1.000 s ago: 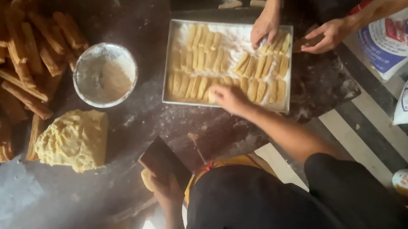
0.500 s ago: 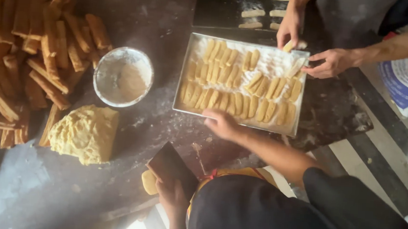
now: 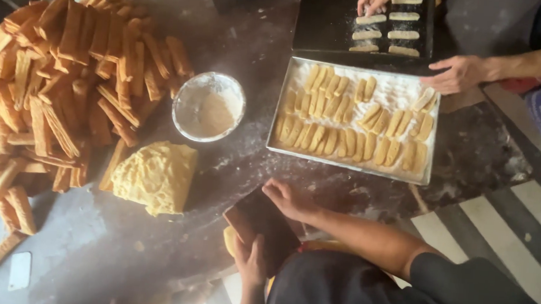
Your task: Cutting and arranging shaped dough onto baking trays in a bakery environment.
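A dark, flour-dusted tabletop (image 3: pixel 240 35) carries the work, and at its near edge both hands meet on a dark flat board (image 3: pixel 264 226): the left hand (image 3: pixel 251 260) has its fingers clamped on the board's near edge, over a lump of yellow dough (image 3: pixel 230 240), while the right hand (image 3: pixel 289 201) lies on the far corner, fingers loosely together. Beyond stand a tray of pale dough sticks (image 3: pixel 355 123), a flour bowl (image 3: pixel 209 106), a ridged dough block (image 3: pixel 154 175) and a heap of baked sticks (image 3: pixel 53 86); another person's hands (image 3: pixel 460 73) work the trays opposite.
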